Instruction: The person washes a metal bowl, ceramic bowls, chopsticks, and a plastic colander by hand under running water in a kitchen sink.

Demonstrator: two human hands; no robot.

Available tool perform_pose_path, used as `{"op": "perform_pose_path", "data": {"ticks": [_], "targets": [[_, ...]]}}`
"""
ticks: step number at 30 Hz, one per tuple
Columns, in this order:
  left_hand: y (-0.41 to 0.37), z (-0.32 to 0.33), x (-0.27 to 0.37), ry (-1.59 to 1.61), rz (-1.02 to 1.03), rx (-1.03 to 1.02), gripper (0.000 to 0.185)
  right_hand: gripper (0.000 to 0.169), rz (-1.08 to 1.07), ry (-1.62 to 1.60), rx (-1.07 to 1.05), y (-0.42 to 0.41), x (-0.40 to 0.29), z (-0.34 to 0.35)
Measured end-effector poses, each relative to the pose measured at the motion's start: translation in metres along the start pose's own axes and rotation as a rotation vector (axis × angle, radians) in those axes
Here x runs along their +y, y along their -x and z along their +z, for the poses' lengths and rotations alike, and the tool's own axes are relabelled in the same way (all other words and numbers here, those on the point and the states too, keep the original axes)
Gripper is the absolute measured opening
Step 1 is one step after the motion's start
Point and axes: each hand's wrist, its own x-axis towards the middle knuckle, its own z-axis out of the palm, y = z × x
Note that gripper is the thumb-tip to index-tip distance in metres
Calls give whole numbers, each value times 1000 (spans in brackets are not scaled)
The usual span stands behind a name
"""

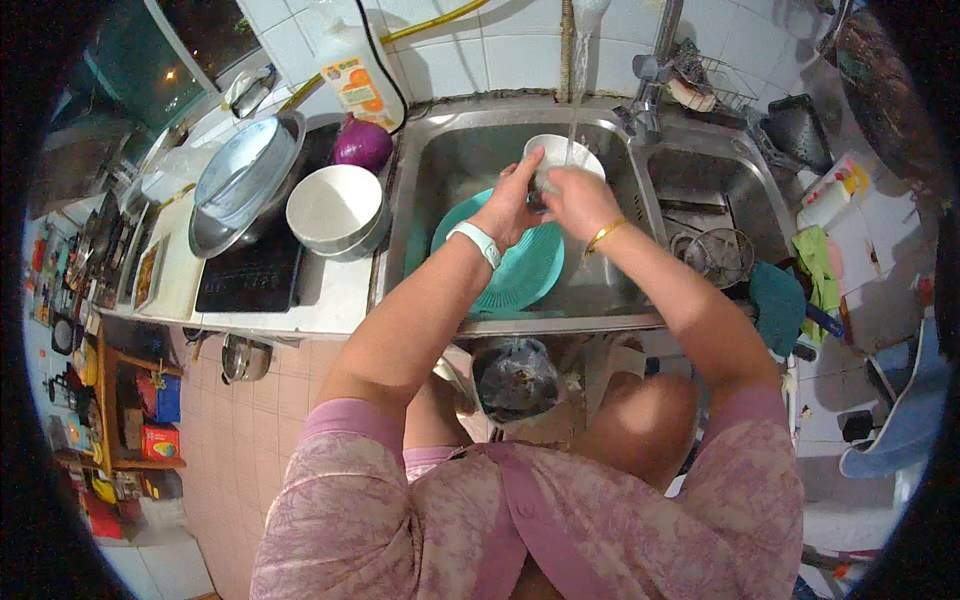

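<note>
My left hand (511,196) holds a small white bowl (561,148) by its near left side, above the large basin of a steel sink. Water (574,97) runs down from above into the bowl. My right hand (581,196) is at the bowl's near right rim with its fingers bent inward; it is blurred, and whether it holds anything cannot be made out. Below my hands a turquoise ribbed plastic basket (525,270) lies in the sink basin (611,289).
Stacked white bowls (334,206), a purple onion (363,144), a large plastic bottle (358,75) and a tilted metal basin with bowls (251,176) stand left. A wire strainer (718,256) lies in the small right basin; a teal cloth (777,307) hangs near it. A lined bin (517,379) stands below.
</note>
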Motion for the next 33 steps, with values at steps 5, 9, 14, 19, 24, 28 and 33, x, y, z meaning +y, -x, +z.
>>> {"op": "perform_pose_path", "data": {"ticks": [5,9,14,19,24,28,33], "targets": [[-10,-9,-11,-28,-60,110,39,28,-204,-130,-133,8,26,-2],[-8,-4,-10,-56,-66,87,43,29,73,-25,-241,-5,31,-27],[-14,-16,-19,-154,-68,44,53,27,179,15,36,-35,27,-15],[-15,-10,-21,-143,-55,6,61,25,-113,-176,-165,-19,45,25],[-5,-5,-15,-213,-52,110,61,16,-128,60,-454,-14,47,-5],[-6,7,-21,-180,-36,67,62,16,-108,240,47,-34,57,18],[-4,-10,-13,-205,-5,-13,63,17,-178,-316,-181,-31,37,27]]}}
